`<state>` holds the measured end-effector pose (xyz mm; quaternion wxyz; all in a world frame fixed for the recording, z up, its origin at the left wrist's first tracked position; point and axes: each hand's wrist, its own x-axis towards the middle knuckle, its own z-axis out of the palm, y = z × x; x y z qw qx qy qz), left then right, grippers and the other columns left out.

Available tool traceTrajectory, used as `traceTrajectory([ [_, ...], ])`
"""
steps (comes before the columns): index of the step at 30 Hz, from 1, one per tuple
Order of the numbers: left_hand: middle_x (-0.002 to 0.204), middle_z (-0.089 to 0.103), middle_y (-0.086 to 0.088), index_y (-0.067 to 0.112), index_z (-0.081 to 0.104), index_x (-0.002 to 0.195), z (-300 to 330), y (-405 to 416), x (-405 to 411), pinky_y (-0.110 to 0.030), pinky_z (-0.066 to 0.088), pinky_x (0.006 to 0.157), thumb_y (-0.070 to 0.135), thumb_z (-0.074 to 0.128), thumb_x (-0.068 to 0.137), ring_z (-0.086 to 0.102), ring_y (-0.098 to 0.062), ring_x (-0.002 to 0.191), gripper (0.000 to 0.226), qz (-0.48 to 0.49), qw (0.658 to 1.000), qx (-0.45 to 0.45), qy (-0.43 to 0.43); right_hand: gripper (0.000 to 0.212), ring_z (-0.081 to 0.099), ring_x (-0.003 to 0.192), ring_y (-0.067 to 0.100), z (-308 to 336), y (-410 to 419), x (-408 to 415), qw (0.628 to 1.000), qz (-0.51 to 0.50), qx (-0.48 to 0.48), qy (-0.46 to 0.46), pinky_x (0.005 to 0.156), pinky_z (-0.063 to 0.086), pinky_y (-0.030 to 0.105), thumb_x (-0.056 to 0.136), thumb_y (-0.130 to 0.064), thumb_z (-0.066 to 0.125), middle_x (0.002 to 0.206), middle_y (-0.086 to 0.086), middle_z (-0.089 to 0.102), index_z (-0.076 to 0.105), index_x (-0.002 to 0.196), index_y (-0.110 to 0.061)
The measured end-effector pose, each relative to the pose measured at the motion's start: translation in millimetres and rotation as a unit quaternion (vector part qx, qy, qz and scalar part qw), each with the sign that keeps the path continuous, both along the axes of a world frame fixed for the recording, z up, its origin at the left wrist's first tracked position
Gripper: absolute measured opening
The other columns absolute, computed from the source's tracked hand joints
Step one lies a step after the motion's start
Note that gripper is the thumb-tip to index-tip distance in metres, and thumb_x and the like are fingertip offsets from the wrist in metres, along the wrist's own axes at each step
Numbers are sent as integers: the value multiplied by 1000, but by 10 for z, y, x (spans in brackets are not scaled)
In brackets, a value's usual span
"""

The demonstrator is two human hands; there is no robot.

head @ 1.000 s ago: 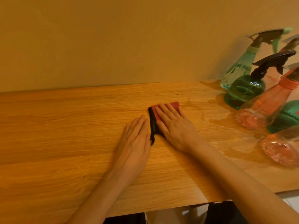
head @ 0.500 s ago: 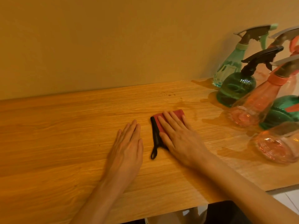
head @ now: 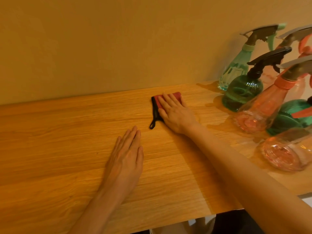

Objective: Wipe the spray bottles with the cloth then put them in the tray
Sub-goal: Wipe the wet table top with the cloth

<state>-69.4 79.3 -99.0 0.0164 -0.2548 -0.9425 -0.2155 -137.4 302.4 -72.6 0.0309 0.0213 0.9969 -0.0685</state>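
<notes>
A folded red cloth (head: 175, 95) with a black edge and loop lies on the wooden table (head: 50, 141). My right hand (head: 175, 112) presses flat on it with straight fingers. My left hand (head: 126, 157) rests flat on the bare table, to the cloth's near left and apart from it. Several spray bottles crowd the right side: a pale green one (head: 236, 71) by the wall, a dark green one (head: 243, 92) with a black trigger, an orange one (head: 263, 110) leaning, and a clear orange one (head: 283, 156) nearest. No tray is in view.
A plain wall (head: 118, 39) runs along the back of the table. The table's near edge (head: 185, 222) crosses the bottom, with dark floor space below. Another dark green bottle (head: 290, 119) sits behind the orange ones.
My right hand has slid the cloth away from me toward the wall. My left hand has drawn apart from the cloth and stays flat on the table.
</notes>
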Motion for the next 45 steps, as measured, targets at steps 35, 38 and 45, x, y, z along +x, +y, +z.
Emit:
traceTrajectory([
  [35,165,7,13,26,12,156,-9,-4,-12,-21,-5,123,44,15,100,4,-1,152,59,3,1000,10,-5,57,-8,155,17,3,279,19,1000,-17,2,-11,123,-10,42,109,-45,14,169,-2,-6,-1,161,-27],
  [38,165,6,13,26,11,157,-17,-17,-17,-22,-4,124,49,10,101,4,-2,153,61,1,1000,8,-8,58,-10,155,18,4,494,105,998,-53,-1,-16,124,-10,43,109,-46,13,169,-1,-7,-1,161,-26],
  [45,166,4,10,23,10,159,19,-19,-28,-19,-8,122,46,11,103,2,-1,151,60,5,1000,-3,-21,56,-12,155,16,20,606,766,995,-96,-12,-6,122,-13,40,109,-44,13,169,-2,-9,-2,160,-27],
])
